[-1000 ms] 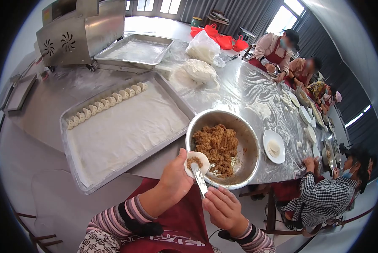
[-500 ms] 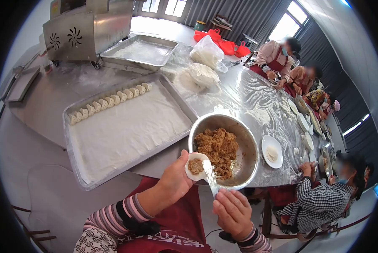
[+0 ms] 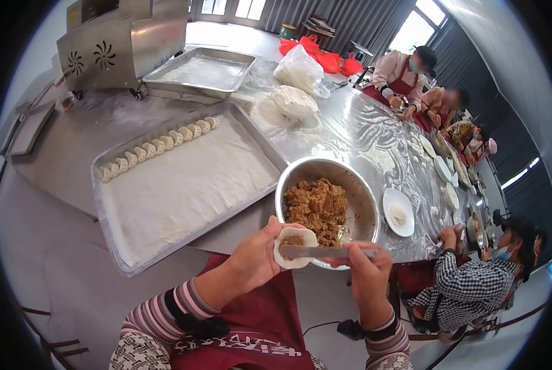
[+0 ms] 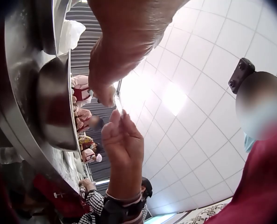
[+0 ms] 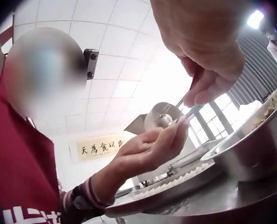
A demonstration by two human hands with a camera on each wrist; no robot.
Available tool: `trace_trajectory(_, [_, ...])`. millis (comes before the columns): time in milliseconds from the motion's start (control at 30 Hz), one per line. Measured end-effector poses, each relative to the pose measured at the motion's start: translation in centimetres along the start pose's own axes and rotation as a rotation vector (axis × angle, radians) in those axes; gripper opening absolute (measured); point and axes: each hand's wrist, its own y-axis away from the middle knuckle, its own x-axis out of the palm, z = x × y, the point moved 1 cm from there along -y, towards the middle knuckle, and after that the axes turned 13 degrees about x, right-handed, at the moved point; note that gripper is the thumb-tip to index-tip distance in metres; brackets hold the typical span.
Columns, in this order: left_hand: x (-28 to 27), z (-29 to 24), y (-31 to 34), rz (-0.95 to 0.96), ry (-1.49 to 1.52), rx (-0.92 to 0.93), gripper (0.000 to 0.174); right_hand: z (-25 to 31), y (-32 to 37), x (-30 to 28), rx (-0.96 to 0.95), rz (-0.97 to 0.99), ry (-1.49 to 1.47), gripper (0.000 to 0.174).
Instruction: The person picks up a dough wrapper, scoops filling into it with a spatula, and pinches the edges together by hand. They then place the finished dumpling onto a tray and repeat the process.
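Observation:
My left hand (image 3: 251,262) holds a round dumpling wrapper (image 3: 308,239), its thumb along the wrapper's edge. A dab of brown filling lies in the middle of the wrapper. In my right hand (image 3: 371,280) is a flat filling spatula (image 3: 325,252), gripped near its end; the blade lies level across the wrapper, over the filling. Just beyond both hands stands a steel bowl (image 3: 363,216), part-filled with brown minced filling (image 3: 316,203). The right wrist view shows my left hand (image 5: 147,151) from the side, below the right hand's fingers.
Left of the bowl, a lined tray (image 3: 183,197) carries a row of pleated dumplings (image 3: 159,145). On the right, a white plate (image 3: 401,223) bears wrappers. Dough (image 3: 293,102), another tray (image 3: 202,68) and a steel machine (image 3: 106,55) are farther back. People work along the table's right side.
My right hand has risen and turned, swinging the spatula from a steep slant to level across the wrapper. My left hand keeps its hold on the wrapper, nearly in place.

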Motion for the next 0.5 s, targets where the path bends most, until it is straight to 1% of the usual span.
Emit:
trace_trajectory(33, [-0.2,0.1,0.0,-0.003,-0.003,-0.008,0.050,-0.7,-0.7,-0.1,0.180,0.009,-0.234,0.015])
trace_trajectory(100, [-0.8,0.2,0.0,-0.017,-0.104,0.004,0.062,-0.7,-1.4,-1.2,0.196,0.018,-0.282,0.015])
trace_trajectory(133, [-0.9,0.1,0.0,-0.020,-0.105,0.004,0.062,-0.6,-1.7,-1.4,0.210,0.033,-0.324,0.015])
trace_trajectory(167, [-1.0,0.0,0.0,-0.027,-0.103,0.003,0.063,-0.3,-1.4,-1.1,0.164,0.025,-0.329,0.014])
trace_trajectory(200, [-1.0,-0.1,0.1,-0.034,-0.101,-0.001,0.063,-0.6,-1.4,-0.9,0.171,0.024,-0.330,0.014])
trace_trajectory(267, [-1.1,0.0,-0.1,-0.032,-0.095,-0.019,0.063,-1.1,-1.1,-0.8,0.193,0.102,-0.238,0.013])
trace_trajectory(300, [-1.1,0.1,-0.3,-0.022,-0.090,-0.030,0.063,-1.3,-1.1,-0.8,0.196,0.092,-0.243,0.013])
trace_trajectory(367, [-1.7,0.5,-0.5,-0.037,-0.082,-0.048,0.062,-1.5,-1.5,-1.0,0.185,0.017,-0.237,0.012])
trace_trajectory(400, [-2.0,0.6,-0.5,-0.055,-0.072,-0.051,0.062,-1.6,-1.7,-1.4,0.187,0.011,-0.240,0.012])
trace_trajectory(433, [-2.1,0.6,-0.5,-0.056,-0.073,-0.059,0.062,-1.7,-1.9,-2.2,0.166,-0.039,-0.291,0.013])
trace_trajectory(500, [-2.2,0.3,-0.5,-0.108,-0.127,-0.009,0.061,-1.8,-2.2,-4.1,0.128,-0.105,-0.373,0.014])
